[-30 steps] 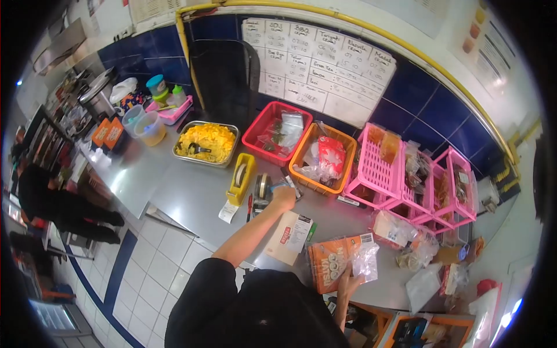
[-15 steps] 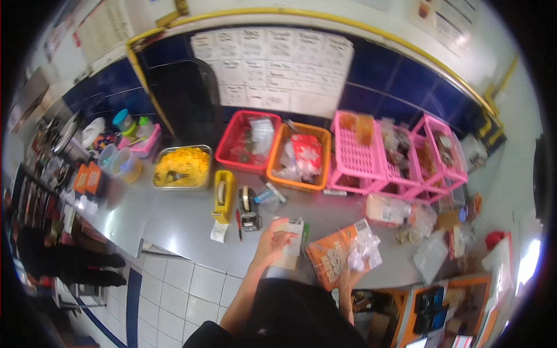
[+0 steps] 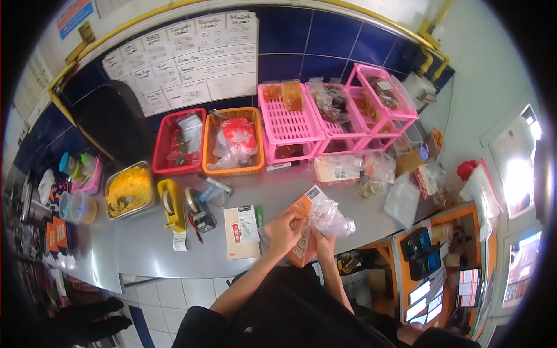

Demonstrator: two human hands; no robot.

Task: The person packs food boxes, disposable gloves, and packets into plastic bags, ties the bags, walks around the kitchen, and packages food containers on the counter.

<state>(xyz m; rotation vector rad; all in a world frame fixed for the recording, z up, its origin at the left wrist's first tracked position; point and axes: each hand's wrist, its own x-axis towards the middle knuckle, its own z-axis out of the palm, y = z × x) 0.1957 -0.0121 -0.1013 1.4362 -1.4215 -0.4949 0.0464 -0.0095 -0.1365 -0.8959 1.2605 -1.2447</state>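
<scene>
An orange printed food bag is held up over the counter's front edge, close to my body. Crumpled clear plastic bunches out on its right side, and a white barcode label shows at its top. My left hand pinches the bag's upper left part, fingers closed. From below and the right, my right hand grips the bag; the plastic hides some of its fingers. Left of the hands, a beige and white printed packet lies flat, with a green marker beside it.
Along the wall stand a red basket, an orange basket and pink racks with bagged goods. A metal tray of yellow food, a yellow tape dispenser and a black one sit left. Clear plastic bags lie right.
My left hand has moved from above the beige packet to the orange bag and now grips it. The bag has turned and come nearer my body. The view has swung right.
</scene>
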